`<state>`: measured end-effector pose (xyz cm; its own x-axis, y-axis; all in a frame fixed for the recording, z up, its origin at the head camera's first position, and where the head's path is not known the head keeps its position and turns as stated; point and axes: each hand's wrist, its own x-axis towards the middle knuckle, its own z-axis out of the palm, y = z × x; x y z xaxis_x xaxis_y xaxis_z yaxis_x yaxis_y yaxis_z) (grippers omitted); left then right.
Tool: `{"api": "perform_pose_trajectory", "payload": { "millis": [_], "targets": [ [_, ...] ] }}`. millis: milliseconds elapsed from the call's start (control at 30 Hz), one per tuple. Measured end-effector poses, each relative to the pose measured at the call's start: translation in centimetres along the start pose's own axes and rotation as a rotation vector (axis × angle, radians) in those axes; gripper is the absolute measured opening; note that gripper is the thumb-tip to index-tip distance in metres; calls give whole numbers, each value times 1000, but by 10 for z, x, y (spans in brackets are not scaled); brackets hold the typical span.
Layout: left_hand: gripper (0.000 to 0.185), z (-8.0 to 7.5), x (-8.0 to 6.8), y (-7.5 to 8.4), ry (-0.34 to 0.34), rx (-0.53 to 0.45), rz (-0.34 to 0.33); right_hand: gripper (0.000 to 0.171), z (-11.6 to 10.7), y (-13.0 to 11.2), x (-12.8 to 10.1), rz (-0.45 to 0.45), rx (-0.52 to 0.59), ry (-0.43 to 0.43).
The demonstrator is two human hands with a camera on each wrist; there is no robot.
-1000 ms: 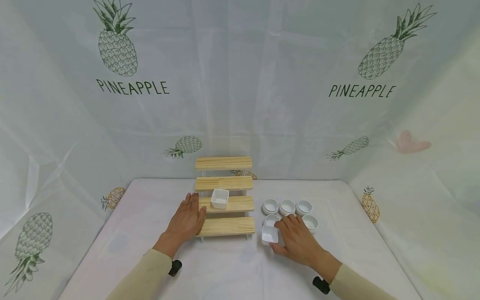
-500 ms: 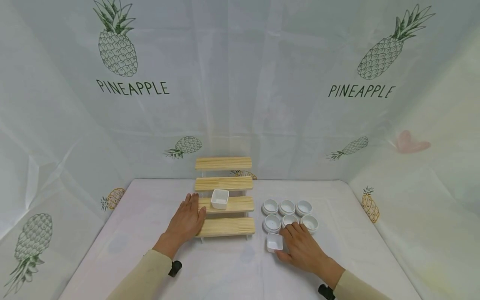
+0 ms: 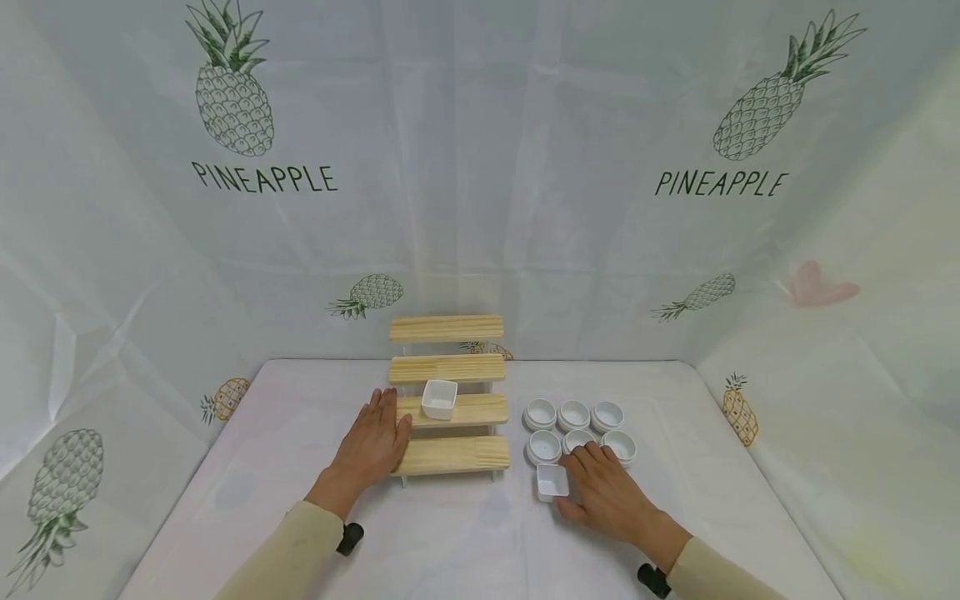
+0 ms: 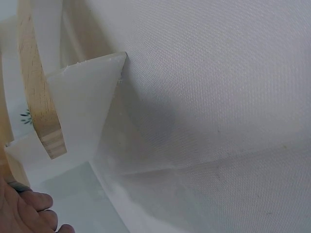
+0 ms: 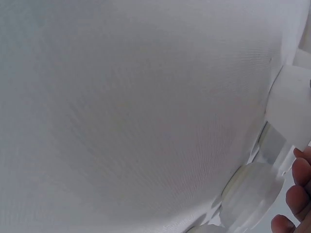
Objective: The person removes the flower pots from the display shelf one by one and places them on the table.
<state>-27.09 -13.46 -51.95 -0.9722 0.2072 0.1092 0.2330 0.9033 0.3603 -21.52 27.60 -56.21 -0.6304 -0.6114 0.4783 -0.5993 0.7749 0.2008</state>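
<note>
Square white dish (image 3: 552,482) sits on the counter (image 3: 247,475) just in front of the round bowls and to the right of the wooden stepped rack, with the right hand (image 3: 606,496) lying against its right side. That hand's fingers are loosely bent over the dish's edge and the neighbouring bowls; whether they actually pinch the dish cannot be told from the head view, and the right wrist view shows only fingertips (image 5: 300,191) beside blurred white rims.

On the other side, the left hand (image 3: 372,446) rests flat and relaxed, fingers straight, against the left end of the wooden stepped rack (image 3: 450,454), touching its lower steps. The left wrist view shows a plank end of the rack (image 4: 43,116) close up.

A second square white dish (image 3: 439,398) stands on the rack's second step from the bottom, near its left half. Six round white bowls (image 3: 574,414) stand in two rows of three on the counter, right of the rack and close together. Behind everything hangs a pale backdrop (image 3: 480,167) printed with pineapples and the word PINEAPPLE.
</note>
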Motion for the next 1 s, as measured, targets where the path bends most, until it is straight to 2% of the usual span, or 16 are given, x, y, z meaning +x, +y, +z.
{"api": "perform_pose_trajectory", "payload": {
  "millis": [300,467,733,1000],
  "targets": [
    [72,1,2,-1,-17,6,-3,56,-2,1,0,16,5,-19],
    [72,1,1,-2,-12,9,0,64,-8,1,11,10,30,-2],
    [72,0,0,-1,-8,31,13,61,-22,-12,55,14,86,51],
    [71,1,2,0,1,37,10,55,-27,-37,110,12,116,91]
  ]
}}
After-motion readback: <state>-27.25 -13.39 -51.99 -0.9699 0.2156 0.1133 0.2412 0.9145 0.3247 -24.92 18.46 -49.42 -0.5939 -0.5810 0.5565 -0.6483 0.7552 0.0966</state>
